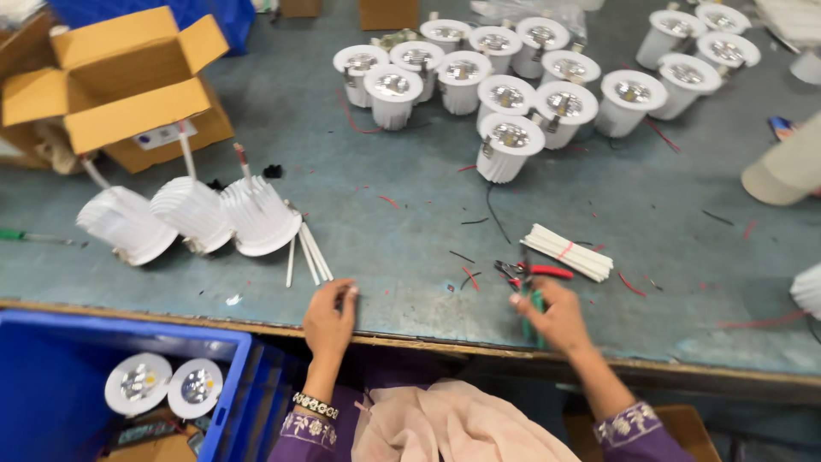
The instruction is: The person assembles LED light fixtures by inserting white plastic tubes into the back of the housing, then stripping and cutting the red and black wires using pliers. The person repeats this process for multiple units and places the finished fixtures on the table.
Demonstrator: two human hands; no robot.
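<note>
My left hand rests at the front edge of the grey-blue workbench, fingertips pinched together just below a few loose white tubes; whether it holds anything I cannot tell. My right hand is closed around the green handles of a tool, beside red-handled cutters. A bundle of white tubes tied with a red band lies just beyond that hand. Three white finned lamp housings lie on their sides at the left, wires sticking up.
Several white round downlights stand grouped at the back. An open cardboard box sits at the far left. A blue crate below the bench holds two more lamps. Red and black wire scraps litter the surface.
</note>
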